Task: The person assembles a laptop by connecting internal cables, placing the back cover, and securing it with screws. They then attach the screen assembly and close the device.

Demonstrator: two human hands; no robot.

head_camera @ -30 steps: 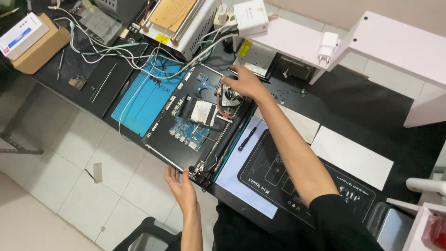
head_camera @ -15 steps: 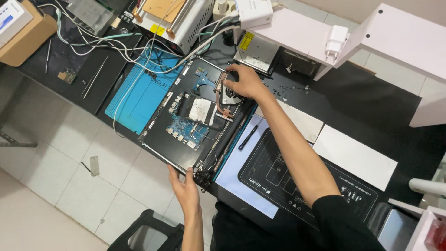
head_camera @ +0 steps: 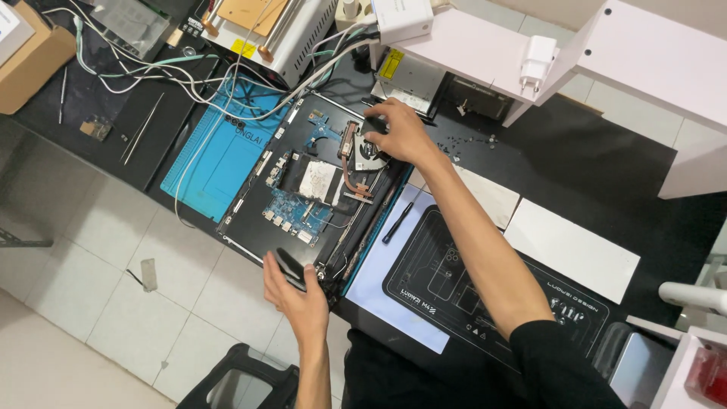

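An opened laptop base (head_camera: 250, 216) lies on the black bench, its blue circuit board (head_camera: 294, 210), silver heat plate (head_camera: 318, 180) and copper heat pipe showing. My right hand (head_camera: 401, 132) rests on the round cooling fan (head_camera: 369, 151) at the far corner, fingers curled over its edge. My left hand (head_camera: 297, 291) grips the near corner of the base, where a dark rounded part (head_camera: 290, 268) sits under my fingers.
A blue work mat (head_camera: 216, 151) lies left of the laptop with white cables (head_camera: 189, 72) across it. A black spudger (head_camera: 397, 222) sits on a dark printed mat (head_camera: 469, 291). White panels (head_camera: 572, 246), a white shelf (head_camera: 500, 53) and a cardboard box (head_camera: 26, 64) stand around.
My right hand has stayed on the fan and my left hand at the near corner. The view has shifted slightly, sliding the bench to the left.
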